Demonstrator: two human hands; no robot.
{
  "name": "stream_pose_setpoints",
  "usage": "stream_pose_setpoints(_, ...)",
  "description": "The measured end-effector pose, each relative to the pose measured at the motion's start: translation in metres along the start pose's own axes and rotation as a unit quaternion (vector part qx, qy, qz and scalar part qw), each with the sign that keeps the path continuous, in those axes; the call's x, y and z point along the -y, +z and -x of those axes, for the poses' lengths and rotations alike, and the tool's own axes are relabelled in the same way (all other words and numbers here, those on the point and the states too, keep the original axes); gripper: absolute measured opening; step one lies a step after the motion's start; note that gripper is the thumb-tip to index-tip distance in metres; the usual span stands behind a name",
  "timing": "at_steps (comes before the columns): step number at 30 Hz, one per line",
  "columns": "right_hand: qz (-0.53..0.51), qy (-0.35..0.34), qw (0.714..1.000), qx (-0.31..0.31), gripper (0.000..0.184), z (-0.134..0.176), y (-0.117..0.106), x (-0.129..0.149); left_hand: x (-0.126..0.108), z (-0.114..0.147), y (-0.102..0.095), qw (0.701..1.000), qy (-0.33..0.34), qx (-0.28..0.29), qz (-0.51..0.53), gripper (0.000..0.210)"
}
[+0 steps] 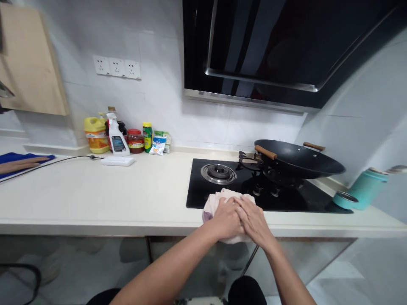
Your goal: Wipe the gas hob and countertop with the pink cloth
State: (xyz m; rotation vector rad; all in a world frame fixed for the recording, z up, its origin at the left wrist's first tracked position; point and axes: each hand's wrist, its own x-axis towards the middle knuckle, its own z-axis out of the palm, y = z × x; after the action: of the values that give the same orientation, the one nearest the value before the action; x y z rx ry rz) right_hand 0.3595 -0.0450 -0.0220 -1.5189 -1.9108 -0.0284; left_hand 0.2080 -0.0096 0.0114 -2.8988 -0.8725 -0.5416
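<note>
A pale pinkish cloth (211, 205) lies bunched over the front edge of the black glass gas stove (203, 192) and the counter edge. Both of my hands press on it close together, their fingers overlapping. My left hand (228, 217) is curled onto the cloth from the left. Against it, my right hand (254, 220) bears down from the right. The fingertips are partly hidden. Just beyond the hands are the stove's control knobs (258, 189) and the left burner (219, 173), which has no pan on it.
A black wok (299, 159) rests on the right burner under the range hood (254, 51). Turquoise containers (369, 186) stand at far right. Against the back wall are a spray bottle (117, 137), jars and a yellow jug (96, 135). A white power strip (117, 161) trails a cable leftwards.
</note>
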Motion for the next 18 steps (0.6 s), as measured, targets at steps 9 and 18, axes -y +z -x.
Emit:
stream_pose_setpoints(9, -0.056, -0.118, 0.987, 0.099, 0.057, -0.027, 0.046, 0.112, 0.055, 0.109, -0.036, 0.991, -0.121, -0.021, -0.054, 0.061)
stream_pose_setpoints(18, -0.054, -0.246, 0.954, 0.161, 0.088, -0.059, 0.092, 0.212, 0.130, 0.219, -0.073, 0.952, -0.256, 0.005, -0.166, 0.066)
